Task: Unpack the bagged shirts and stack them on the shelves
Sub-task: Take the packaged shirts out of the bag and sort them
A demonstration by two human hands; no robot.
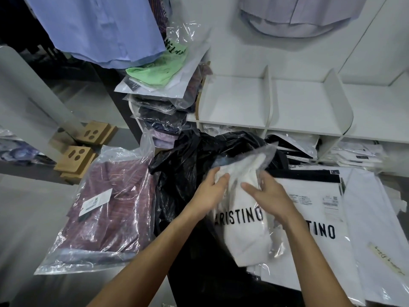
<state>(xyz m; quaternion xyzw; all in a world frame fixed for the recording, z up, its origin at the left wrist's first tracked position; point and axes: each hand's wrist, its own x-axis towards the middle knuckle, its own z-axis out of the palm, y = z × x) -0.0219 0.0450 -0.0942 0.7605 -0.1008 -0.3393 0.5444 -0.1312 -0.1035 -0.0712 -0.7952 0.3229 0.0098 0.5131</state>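
A white shirt (240,218) in a clear bag (263,156), printed ARISTINO, is being held between both hands. The left hand (210,191) is gripping its upper edge with curled fingers; the right hand (265,191) is pinching the plastic. Beyond the fingertips, the bag mouth is gaping. The thin film could tear, or the folded shirt could be crumpled, if tugged hard.

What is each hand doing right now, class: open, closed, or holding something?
Left hand: grips the top edge of the white bagged shirt.
Right hand: grips the same white bagged shirt from the other side.
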